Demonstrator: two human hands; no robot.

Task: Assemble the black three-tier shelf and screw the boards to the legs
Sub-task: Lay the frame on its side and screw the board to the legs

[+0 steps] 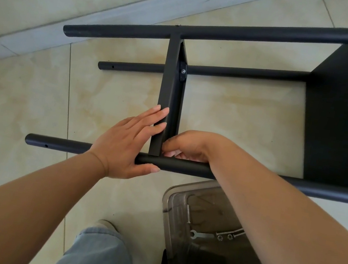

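Note:
The black shelf lies on its side on the tiled floor. Its near leg [185,167] runs left to right, and the far leg [231,32] and a lower leg [247,73] lie beyond it. The middle board [167,84] stands on edge between the legs, and an end board [341,114] is fixed at the right. My left hand [125,144] presses flat against the middle board's left face, with the thumb along the near leg. My right hand [189,144] is curled into the corner where board and near leg meet. Its fingertips and anything in them are hidden.
A clear plastic box [170,202] holding screws and a small wrench [199,234] sits on the floor just in front of the near leg, under my right forearm. My knee in jeans [99,255] is at the bottom. A pale baseboard [47,27] runs across the upper left.

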